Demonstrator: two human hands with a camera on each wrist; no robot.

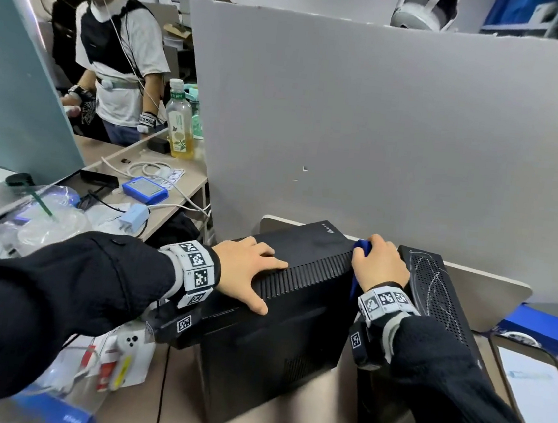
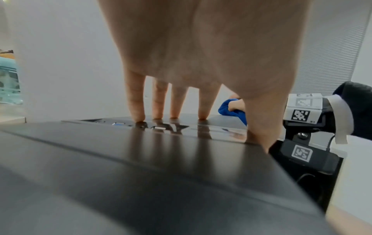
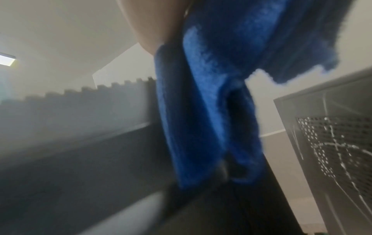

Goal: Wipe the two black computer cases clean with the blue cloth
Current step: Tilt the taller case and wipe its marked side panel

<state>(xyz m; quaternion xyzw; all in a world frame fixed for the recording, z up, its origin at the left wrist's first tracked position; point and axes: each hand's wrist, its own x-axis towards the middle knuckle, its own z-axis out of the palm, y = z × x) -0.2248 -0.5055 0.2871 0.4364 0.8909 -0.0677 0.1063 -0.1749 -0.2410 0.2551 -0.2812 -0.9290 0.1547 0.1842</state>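
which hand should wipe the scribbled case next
Right hand: it already grips the blue cloth beside the scribbled case. Left hand lies flat on the other case.

Two black computer cases (image 1: pixel 282 301) (image 1: pixel 434 289) at lower centre. One blue cloth (image 1: pixel 361 247). Two hands (image 1: pixel 247 270) (image 1: pixel 380 266). One bottle (image 1: pixel 180 121) at upper left. One blue box (image 1: pixel 537 329) at right edge. One grey partition board (image 1: pixel 383 125).
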